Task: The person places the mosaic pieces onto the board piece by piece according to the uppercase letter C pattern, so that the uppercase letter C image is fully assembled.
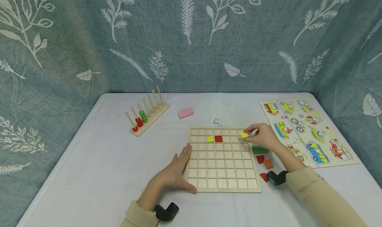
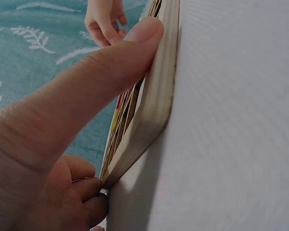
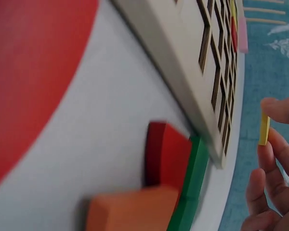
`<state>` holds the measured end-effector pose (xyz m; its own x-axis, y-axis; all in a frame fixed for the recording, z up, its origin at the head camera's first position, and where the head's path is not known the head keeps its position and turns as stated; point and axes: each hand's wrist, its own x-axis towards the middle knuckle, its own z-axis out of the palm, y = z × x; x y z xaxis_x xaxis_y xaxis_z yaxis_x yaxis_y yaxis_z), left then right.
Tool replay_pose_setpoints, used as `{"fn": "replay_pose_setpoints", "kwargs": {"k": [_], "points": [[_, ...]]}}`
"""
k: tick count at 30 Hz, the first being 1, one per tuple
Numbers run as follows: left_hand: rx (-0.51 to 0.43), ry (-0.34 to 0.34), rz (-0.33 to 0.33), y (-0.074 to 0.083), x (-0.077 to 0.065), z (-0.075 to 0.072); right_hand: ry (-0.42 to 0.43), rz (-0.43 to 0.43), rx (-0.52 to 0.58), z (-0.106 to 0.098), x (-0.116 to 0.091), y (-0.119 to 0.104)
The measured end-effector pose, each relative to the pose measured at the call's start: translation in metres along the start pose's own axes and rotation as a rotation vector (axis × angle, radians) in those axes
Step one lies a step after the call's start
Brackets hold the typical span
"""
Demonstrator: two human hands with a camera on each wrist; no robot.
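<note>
Between thumb and fingertips, my right hand (image 1: 264,136) pinches a small yellow piece (image 1: 243,134) over the upper right of a wooden grid board (image 1: 222,190). The right wrist view shows this yellow piece (image 3: 264,129) edge-on in the fingers. My left hand (image 1: 171,172) rests at the board's lower left corner, fingers extended along the left side. Its thumb (image 2: 147,30) touches the front edge in the left wrist view. In the board's second row sit a yellow piece with a rounded corner (image 1: 210,138) and, just right of it, a red square (image 1: 218,138).
Right of the board lie a green piece (image 1: 260,150), red pieces (image 1: 260,159) and an orange square (image 1: 268,163). Beyond are a picture puzzle board (image 1: 298,139), a small patterned card (image 1: 216,122), a pink block (image 1: 185,113) and a peg stand (image 1: 155,118) with red and green beads.
</note>
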<state>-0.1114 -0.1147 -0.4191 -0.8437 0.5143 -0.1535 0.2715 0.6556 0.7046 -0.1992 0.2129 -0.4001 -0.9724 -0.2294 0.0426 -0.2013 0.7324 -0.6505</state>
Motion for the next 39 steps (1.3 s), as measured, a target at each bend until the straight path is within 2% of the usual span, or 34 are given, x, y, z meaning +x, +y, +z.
{"fn": "replay_pose_setpoints", "kwargs": {"k": [11,20,39], "points": [[0.019,0.006,-0.004,0.000,0.000,0.001,-0.011,-0.005,0.023,0.011,0.006,-0.016],[0.025,0.004,-0.004,0.001,0.000,0.001,-0.041,0.029,0.037,0.017,0.010,-0.025],[0.024,-0.014,-0.010,0.000,0.001,-0.001,-0.071,0.092,-0.021,0.027,0.019,-0.038]]}}
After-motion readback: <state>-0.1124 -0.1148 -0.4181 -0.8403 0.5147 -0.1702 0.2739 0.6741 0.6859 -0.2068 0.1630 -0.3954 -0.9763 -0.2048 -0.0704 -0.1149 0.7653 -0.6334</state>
